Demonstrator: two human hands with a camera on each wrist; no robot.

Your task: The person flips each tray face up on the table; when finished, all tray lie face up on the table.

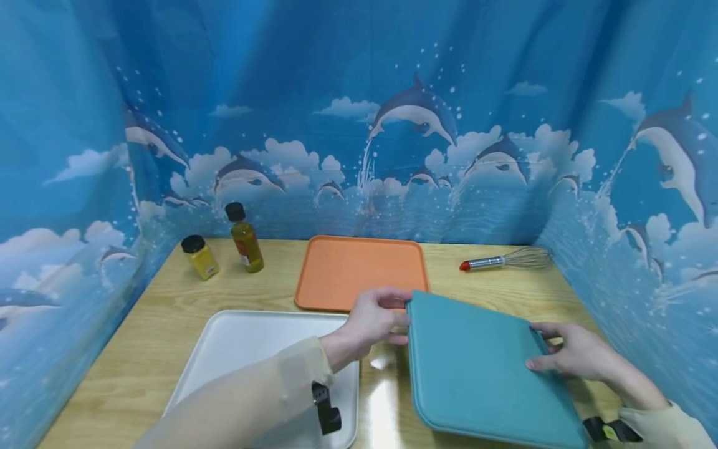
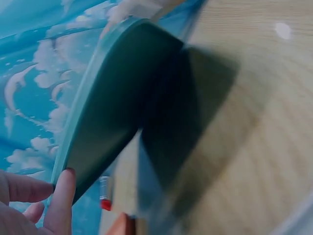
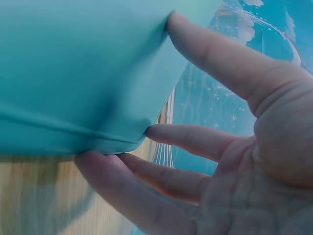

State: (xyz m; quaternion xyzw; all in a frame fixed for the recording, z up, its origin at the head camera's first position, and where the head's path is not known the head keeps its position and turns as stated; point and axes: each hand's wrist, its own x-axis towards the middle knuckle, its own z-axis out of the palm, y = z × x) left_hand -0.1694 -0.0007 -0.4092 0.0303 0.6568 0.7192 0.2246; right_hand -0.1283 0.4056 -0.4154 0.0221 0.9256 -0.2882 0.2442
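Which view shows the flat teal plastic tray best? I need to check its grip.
The head view: the whole teal plastic tray shows, left hand and right hand gripping opposite edges. The wrist views show only its underside and edge close up.

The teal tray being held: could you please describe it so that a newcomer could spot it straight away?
On the wooden table, three trays lie near the front and middle. The teal tray is the rightmost, lifted at a tilt, held between the left hand and right hand. Unlike the orange tray and white tray, it is off the table.
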